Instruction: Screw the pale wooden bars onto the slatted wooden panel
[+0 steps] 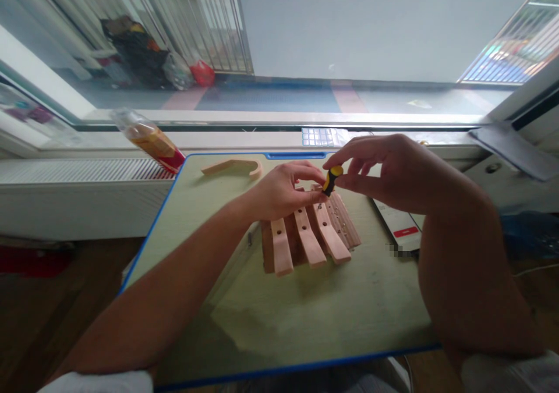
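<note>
A fan of several pale wooden slats with drilled holes lies in the middle of a green desk. My left hand rests on the far end of the slats, fingers curled down on them. Just right of it, my right hand pinches the yellow-and-black handle of a small screwdriver, held upright over the slats' far end. The screwdriver's tip is hidden.
A curved wooden piece lies at the desk's far edge. A plastic bottle lies tilted on the sill at far left. A phone sits right of the slats, partly under my right forearm. A window runs behind the desk.
</note>
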Demonstrator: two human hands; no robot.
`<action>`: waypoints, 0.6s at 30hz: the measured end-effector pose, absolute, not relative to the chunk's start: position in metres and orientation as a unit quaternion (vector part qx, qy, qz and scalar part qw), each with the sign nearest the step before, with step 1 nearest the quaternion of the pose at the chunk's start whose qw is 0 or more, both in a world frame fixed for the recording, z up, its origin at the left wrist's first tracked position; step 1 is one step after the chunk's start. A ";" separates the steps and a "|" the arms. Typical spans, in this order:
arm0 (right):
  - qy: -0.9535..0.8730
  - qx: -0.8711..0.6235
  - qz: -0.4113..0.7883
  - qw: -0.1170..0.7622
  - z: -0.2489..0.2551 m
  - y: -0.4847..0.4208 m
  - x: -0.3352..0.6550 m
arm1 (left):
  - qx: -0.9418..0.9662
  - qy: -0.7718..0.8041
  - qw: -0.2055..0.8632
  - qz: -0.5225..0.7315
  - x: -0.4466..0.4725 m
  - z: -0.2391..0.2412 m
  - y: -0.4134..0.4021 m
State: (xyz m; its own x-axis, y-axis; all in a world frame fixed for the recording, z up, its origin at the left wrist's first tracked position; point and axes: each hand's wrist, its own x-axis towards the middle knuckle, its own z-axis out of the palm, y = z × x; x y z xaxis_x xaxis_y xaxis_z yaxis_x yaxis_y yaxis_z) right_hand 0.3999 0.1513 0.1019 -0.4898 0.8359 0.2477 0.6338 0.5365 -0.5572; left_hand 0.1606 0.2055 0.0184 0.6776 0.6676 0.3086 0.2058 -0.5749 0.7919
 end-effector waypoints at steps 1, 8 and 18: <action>-0.839 -0.440 0.197 0.254 0.102 0.152 0.399 | 0.834 0.261 0.379 0.304 0.161 0.018 0.205; -0.825 -0.470 0.176 0.261 0.099 0.154 0.392 | 0.838 0.271 0.373 0.293 0.160 0.019 0.205; -0.814 -0.506 0.166 0.231 0.100 0.153 0.383 | 0.826 0.275 0.389 0.302 0.161 0.018 0.206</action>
State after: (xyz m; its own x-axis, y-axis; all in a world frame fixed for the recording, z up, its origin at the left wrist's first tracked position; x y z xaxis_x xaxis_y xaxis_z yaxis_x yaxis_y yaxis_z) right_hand 0.3831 0.1528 0.0995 -0.3816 0.9006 0.2078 0.7479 0.4330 -0.5031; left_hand 0.1609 0.2058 0.0185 0.6659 0.6894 0.2850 0.2195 -0.5462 0.8084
